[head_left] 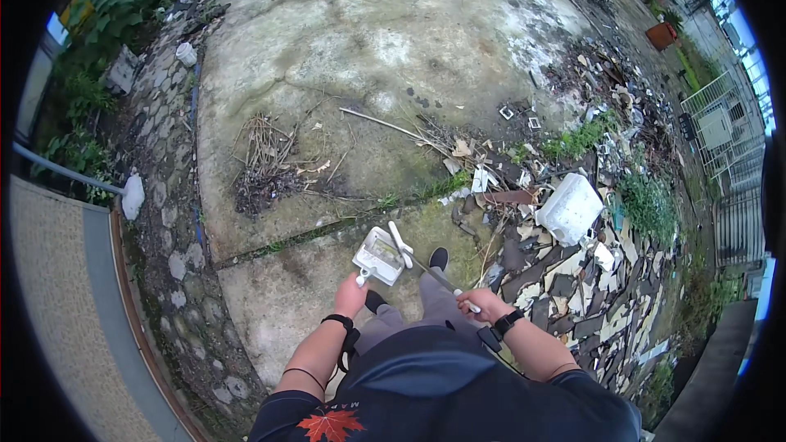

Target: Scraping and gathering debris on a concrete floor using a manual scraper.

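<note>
My left hand (350,296) grips the handle of a white dustpan (378,256), held out in front of my legs above the concrete. My right hand (483,304) holds the grey handle of a small brush whose white head (400,244) rests over the dustpan's right side. My black shoes (439,259) stand on the concrete slab just below the pan. Both wrists carry black bands.
A heap of dry twigs and dirt (266,168) lies on the slab ahead to the left. Broken tiles, rubble and a white plastic canister (570,209) crowd the right side. A cobbled strip (164,221) and a raised ledge run along the left. Weeds grow among the debris.
</note>
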A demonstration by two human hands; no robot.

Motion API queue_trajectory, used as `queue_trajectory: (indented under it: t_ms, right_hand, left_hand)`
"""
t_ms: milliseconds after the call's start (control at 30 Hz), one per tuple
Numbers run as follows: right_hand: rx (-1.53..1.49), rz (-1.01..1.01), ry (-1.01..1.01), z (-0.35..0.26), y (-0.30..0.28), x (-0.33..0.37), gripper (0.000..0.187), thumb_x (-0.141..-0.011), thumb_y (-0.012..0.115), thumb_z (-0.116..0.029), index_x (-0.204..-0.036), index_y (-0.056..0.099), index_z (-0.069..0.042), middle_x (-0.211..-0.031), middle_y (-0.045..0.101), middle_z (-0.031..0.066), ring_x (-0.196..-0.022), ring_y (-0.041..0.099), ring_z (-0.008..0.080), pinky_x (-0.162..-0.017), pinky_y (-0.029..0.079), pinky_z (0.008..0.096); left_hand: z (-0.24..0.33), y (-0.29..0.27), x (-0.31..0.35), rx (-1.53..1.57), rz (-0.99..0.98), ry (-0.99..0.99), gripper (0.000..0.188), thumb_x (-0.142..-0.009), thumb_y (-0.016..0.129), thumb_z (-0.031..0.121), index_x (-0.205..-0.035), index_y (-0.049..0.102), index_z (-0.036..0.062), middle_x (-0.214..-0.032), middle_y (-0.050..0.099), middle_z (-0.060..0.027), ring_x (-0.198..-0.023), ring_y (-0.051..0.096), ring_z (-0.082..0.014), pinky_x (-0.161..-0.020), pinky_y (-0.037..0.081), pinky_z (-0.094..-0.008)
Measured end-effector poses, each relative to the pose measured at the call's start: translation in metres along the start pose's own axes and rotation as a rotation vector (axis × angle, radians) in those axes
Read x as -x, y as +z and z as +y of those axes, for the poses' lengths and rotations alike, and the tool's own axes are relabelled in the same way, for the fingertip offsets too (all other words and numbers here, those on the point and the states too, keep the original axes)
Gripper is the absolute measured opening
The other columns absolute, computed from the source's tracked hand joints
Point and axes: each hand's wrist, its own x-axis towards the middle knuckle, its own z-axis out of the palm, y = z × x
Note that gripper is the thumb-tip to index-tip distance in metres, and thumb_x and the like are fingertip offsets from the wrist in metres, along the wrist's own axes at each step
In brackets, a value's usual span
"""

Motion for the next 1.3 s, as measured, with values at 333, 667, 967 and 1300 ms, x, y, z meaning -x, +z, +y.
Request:
queue_trajectory:
  t_ms: [333, 667, 967, 1300]
  right_hand:
    - [-0.183, -0.047, -0.202, -0.165, -0.044, -0.015, 0.01, -0.09, 0.049, -0.011, -0.081, 0.047, -0.007, -0.057, 0.05, 0.0009, -0.045, 0.048, 0.0116, -0.038, 0.031, 0.0267]
    - [-0.083, 0.047, -0.324, -0.298, -0.114, 0.003, 0.014, -0.088, 0.051, -0.014, -0.076, 0.049, -0.006, -0.056, 0.052, 0.0037, -0.043, 0.047, 0.0143, -0.036, 0.031, 0.0293]
    - [-0.146, -0.043, -0.257, -0.377, -0.127, 0.0, 0.01, -0.089, 0.052, -0.014, -0.082, 0.049, -0.007, -0.058, 0.052, 0.0005, -0.046, 0.049, 0.0095, -0.038, 0.032, 0.0247]
    - [-0.311, -0.004, -0.317, -0.501, -0.027, -0.011, 0.009, -0.089, 0.052, -0.009, -0.082, 0.046, -0.008, -0.064, 0.05, -0.0035, -0.049, 0.048, 0.0047, -0.038, 0.033, 0.0206]
  left_hand:
    - [0.114, -0.061, -0.067, -0.058, 0.09, 0.091, 0.029, -0.08, 0.062, 0.031, -0.091, 0.06, 0.0042, -0.087, 0.064, -0.0218, -0.085, 0.061, -0.0396, -0.072, 0.048, -0.0485]
    - [0.229, -0.068, -0.168, 0.059, 0.246, 0.031, 0.029, -0.078, 0.067, 0.029, -0.082, 0.058, 0.0017, -0.084, 0.064, -0.0215, -0.084, 0.061, -0.0405, -0.07, 0.047, -0.0466]
    - [0.293, -0.11, -0.271, 0.215, 0.349, 0.049, 0.024, -0.079, 0.066, 0.023, -0.088, 0.06, 0.0006, -0.086, 0.065, -0.0213, -0.084, 0.061, -0.039, -0.071, 0.048, -0.0434]
    - [0.297, -0.177, -0.447, 0.268, 0.301, 0.171, 0.027, -0.079, 0.067, 0.025, -0.085, 0.057, 0.0009, -0.081, 0.063, -0.0191, -0.079, 0.061, -0.0377, -0.068, 0.046, -0.0435]
